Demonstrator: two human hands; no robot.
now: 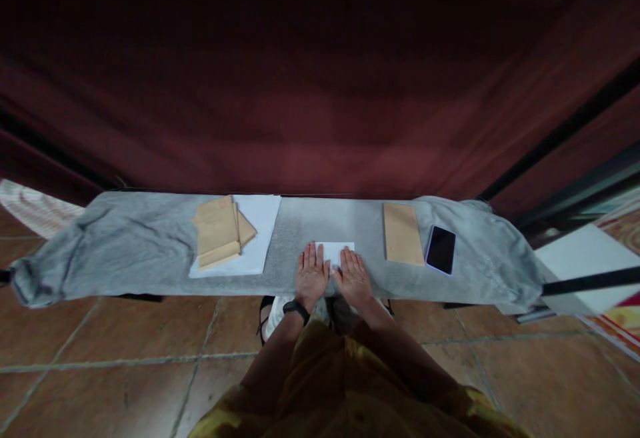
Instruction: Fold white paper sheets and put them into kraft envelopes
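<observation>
My left hand (311, 273) and my right hand (353, 275) lie flat, fingers stretched out, side by side on a small white folded paper (336, 251) in the middle of a narrow table under a grey cloth (125, 245). Both palms press down on the paper's near part; only its far edge shows past my fingertips. A dark watch sits on my left wrist. Neither hand grips anything.
A pile of brown envelopes (219, 230) rests on white sheets (260, 225) to the left. One brown envelope (403, 233) and a dark phone (441, 249) lie to the right. A dark red curtain (320, 91) hangs behind the table. Tiled floor lies below.
</observation>
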